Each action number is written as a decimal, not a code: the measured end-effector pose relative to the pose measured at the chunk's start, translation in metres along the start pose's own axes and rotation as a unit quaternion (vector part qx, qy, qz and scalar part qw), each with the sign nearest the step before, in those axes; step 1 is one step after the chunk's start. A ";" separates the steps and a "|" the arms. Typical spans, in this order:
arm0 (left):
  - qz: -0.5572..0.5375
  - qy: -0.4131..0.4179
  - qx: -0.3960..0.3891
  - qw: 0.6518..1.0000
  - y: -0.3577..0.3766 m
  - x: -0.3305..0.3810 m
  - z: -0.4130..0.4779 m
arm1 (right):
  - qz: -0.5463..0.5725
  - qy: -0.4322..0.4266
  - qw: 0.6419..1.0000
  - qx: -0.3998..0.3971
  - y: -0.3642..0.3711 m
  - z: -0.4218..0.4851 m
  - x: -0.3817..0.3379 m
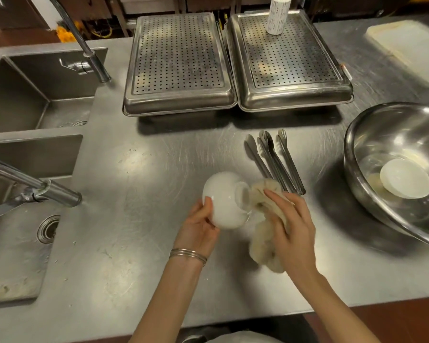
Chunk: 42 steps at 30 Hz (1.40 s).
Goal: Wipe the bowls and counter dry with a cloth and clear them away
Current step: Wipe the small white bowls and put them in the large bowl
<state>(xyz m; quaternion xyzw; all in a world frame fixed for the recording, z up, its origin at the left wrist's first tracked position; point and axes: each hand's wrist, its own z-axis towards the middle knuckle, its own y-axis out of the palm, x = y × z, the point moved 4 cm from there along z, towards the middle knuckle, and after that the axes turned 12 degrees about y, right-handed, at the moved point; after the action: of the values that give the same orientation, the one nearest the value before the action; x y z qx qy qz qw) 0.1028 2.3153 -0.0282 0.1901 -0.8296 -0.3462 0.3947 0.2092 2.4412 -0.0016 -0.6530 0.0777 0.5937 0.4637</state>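
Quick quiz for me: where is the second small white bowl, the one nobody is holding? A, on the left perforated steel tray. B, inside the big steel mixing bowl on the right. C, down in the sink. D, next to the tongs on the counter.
B: the small white bowl rests inside the large steel mixing bowl at the right edge, apart from both hands.

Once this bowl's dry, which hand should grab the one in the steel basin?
Probably right. The right hand is nearer the white bowl in the steel basin, though it holds the cloth. The left hand holds the current bowl, farther away.
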 end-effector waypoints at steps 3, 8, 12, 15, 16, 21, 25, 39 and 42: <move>0.075 0.005 -0.028 0.997 -0.002 -0.014 0.001 | -0.062 -0.040 0.996 -0.049 0.012 -0.001 -0.001; 0.287 0.142 -0.065 0.945 -0.023 -0.011 0.009 | -0.213 0.142 0.930 -0.263 0.007 0.003 0.081; 0.446 0.229 -0.244 0.830 -0.001 -0.011 0.006 | -0.093 0.213 0.955 -0.186 -0.041 0.024 0.063; 0.517 0.252 -0.382 0.723 0.029 -0.020 0.005 | 0.116 0.337 0.914 -0.195 -0.071 0.041 0.038; 0.530 0.252 -0.417 0.694 0.040 -0.027 0.004 | 0.107 0.340 0.910 -0.212 -0.078 0.047 0.035; 0.544 0.304 -0.493 0.607 0.079 -0.068 0.003 | 0.015 0.351 0.907 -0.231 -0.113 0.062 0.048; 0.562 0.357 -0.454 0.592 0.106 -0.097 0.006 | 0.006 0.326 0.929 -0.174 -0.149 0.071 0.067; 0.798 0.338 -0.322 0.381 0.192 -0.256 0.043 | -0.021 0.305 0.952 0.003 -0.316 0.141 0.193; 0.823 0.305 -0.291 0.380 0.192 -0.279 0.057 | -0.065 0.309 0.949 0.001 -0.327 0.161 0.228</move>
<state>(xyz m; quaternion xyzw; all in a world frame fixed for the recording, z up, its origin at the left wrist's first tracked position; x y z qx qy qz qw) 0.2216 2.6358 -0.0603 -0.6200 -0.2508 0.0096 0.7434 0.3736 2.8382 -0.0053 -0.8078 0.1745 0.3313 0.4552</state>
